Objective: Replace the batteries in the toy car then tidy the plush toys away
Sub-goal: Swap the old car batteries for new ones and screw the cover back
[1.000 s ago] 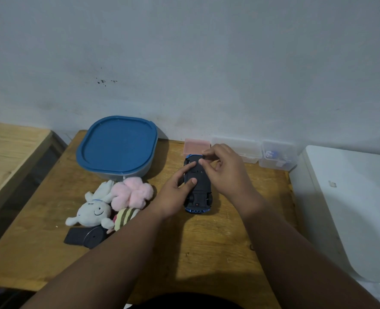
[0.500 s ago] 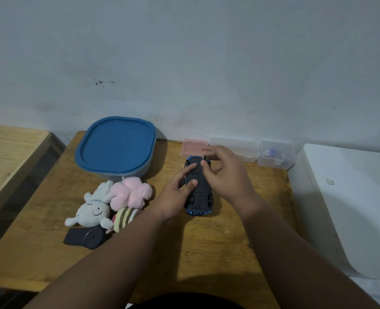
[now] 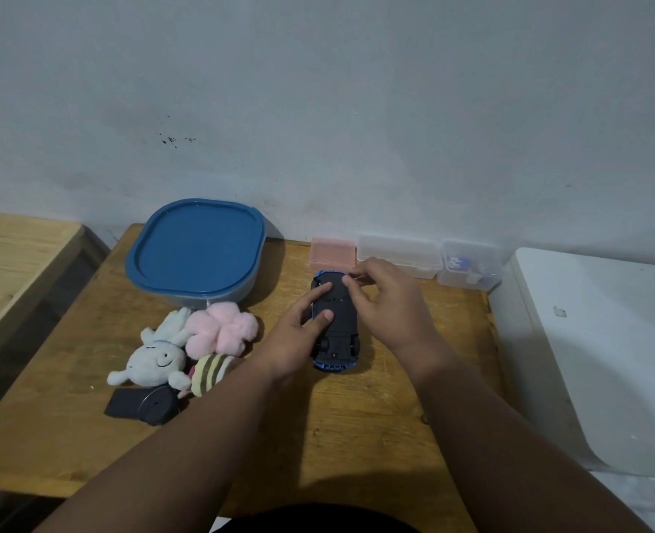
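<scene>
The blue toy car lies upside down on the wooden table, its black underside up. My left hand steadies it, with thumb and forefinger pressing on the underside. At the car's far end, the fingertips of my right hand are pinched together. A thin pale sliver shows between them, too small to identify. Left of the car lie three plush toys: a white bunny, a pink fluffy one and a striped one.
A grey tub with a blue lid stands at the back left. A pink box and two clear boxes line the wall. A black item lies by the plush toys. A white appliance borders the table's right edge.
My right fingertips have shifted slightly on the car's far end. My left hand and the car have stayed put.
</scene>
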